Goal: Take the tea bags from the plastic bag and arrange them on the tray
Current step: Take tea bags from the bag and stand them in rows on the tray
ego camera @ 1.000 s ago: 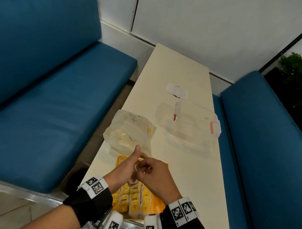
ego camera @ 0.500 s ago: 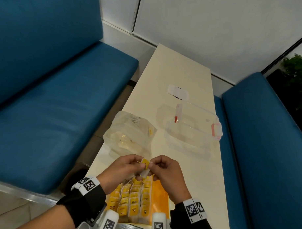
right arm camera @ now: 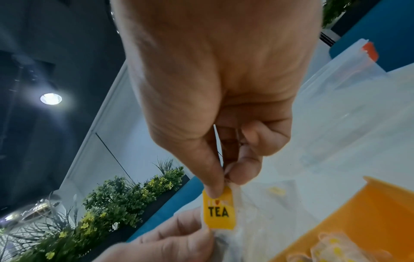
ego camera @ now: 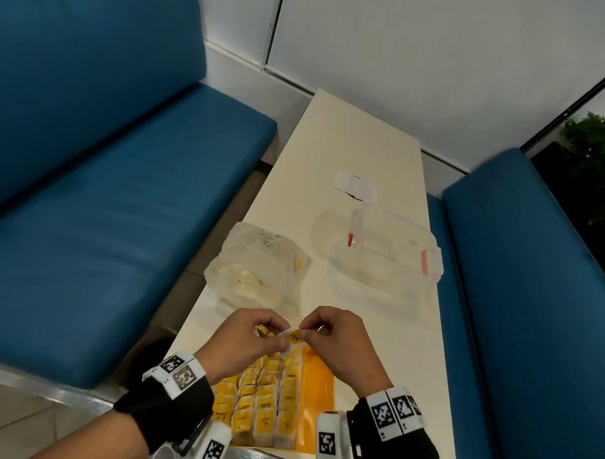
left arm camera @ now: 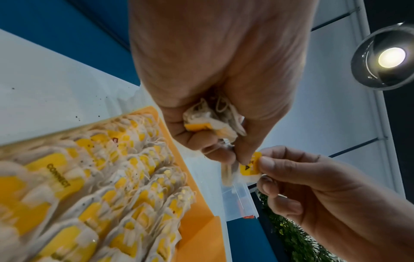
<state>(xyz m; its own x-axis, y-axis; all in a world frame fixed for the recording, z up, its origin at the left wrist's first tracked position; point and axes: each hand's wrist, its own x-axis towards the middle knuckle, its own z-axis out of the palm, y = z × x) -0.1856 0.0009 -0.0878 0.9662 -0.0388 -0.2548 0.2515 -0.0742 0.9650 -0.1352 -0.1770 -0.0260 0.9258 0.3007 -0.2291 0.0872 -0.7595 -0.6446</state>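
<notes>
- The left hand (ego camera: pixel 245 340) hovers over the far end of the orange tray (ego camera: pixel 317 401), its fingers curled round a small bunch of tea bags (left arm camera: pixel 210 120) tucked against the palm.
- The right hand (ego camera: pixel 338 344) pinches a yellow tag (right arm camera: pixel 219 209) printed "TEA" between thumb and forefinger; the left fingertips (right arm camera: pixel 190 230) meet the same tag at its other end.
- That tag belongs to a tea bag (left arm camera: pixel 246 170) held between the two hands, just above the tray's far edge.
- On the tray, rows of tea bags (ego camera: pixel 264 406) with yellow tags lie packed side by side in the left part; the right strip of the tray is bare orange.
- The plastic bag (ego camera: pixel 258 265) sits on the table (ego camera: pixel 365 145) just beyond the hands, mouth open; pale shapes show inside, probably more tea bags, though the plastic blurs them.
- A clear plastic box (ego camera: pixel 389 256) with pink latches stands to the right of the bag, well apart from the tray.
- Blue benches (ego camera: pixel 107 188) flank the table on both sides.
</notes>
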